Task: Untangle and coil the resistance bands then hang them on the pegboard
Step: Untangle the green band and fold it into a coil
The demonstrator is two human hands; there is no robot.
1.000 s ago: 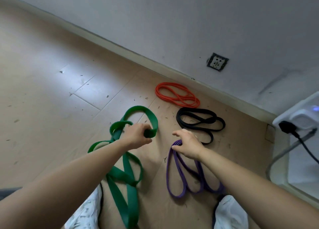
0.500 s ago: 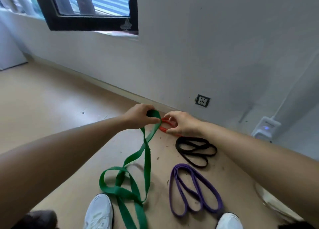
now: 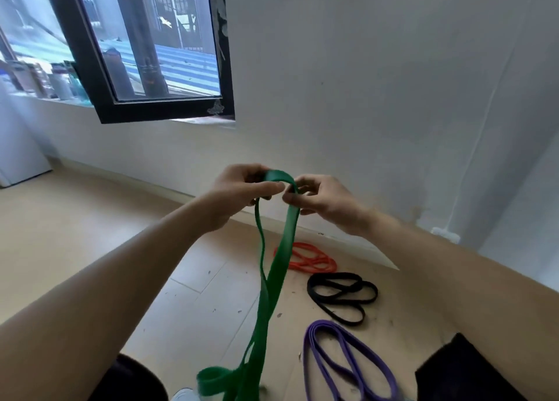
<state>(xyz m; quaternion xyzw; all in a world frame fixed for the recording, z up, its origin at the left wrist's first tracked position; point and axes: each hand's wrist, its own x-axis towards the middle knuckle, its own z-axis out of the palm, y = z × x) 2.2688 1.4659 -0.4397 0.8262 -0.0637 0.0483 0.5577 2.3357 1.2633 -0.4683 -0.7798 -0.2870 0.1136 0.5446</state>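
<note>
Left hand (image 3: 242, 189) & right hand (image 3: 317, 199) both pinch the top fold of a green band (image 3: 279, 267), held up at chest height; the rest hangs down w/ a twist toward the floor (image 3: 90, 234). Orange band (image 3: 311, 260), black band (image 3: 341, 294) & purple band (image 3: 348, 361) lie near the wall.

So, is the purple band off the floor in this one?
No, the purple band lies on the floor; only the green band is lifted, gripped by the left hand and right hand.

Four resistance bands (image 3: 273, 279), two hands (image 3: 239, 189), one window (image 3: 157, 53)
</note>
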